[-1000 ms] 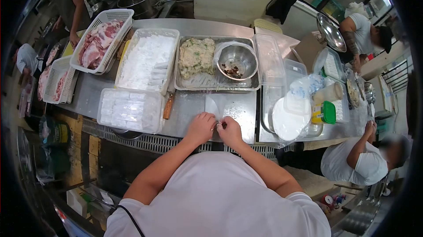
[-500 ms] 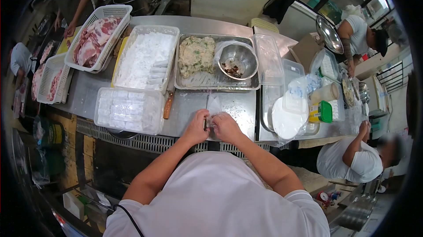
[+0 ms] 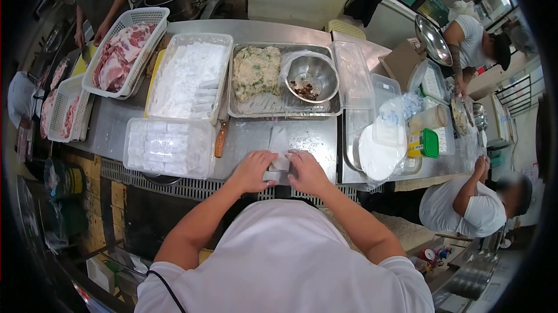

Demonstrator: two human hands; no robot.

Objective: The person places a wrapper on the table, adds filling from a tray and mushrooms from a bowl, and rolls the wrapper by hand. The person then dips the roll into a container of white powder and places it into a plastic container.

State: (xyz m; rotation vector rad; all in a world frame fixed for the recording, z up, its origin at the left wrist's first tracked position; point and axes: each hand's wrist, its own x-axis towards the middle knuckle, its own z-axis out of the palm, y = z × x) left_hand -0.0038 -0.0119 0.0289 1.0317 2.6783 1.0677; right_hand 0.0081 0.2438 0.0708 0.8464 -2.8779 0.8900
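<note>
A thin whitish sheet [image 3: 279, 141], perhaps a wrapper, lies on the steel table in front of me. At its left edge rests my left hand [image 3: 253, 172], fingertips touching the sheet and thumb apart from them. My right hand [image 3: 308, 172] mirrors it on the right edge, curved with thumb and fingers apart. Beyond them stands a metal tray [image 3: 283, 113] with a pale, green-flecked mince mixture [image 3: 256, 72] and a steel bowl [image 3: 314, 79] holding small brown pieces. A wooden-handled tool [image 3: 220, 140] lies left of my hands, its upper part partly hidden by a tub.
To the left are a tub of white powder [image 3: 187, 74], a lidded box of white rolls [image 3: 168, 147] and a white basket of raw meat [image 3: 127, 51]. Plastic lids [image 3: 382, 150] and a green-lidded tub [image 3: 429, 145] stand right. Co-workers stand at both sides.
My hands have moved apart, from close together over the sheet to its two sides. Their fingers have spread from a pinch, and more of the sheet shows flat between them.
</note>
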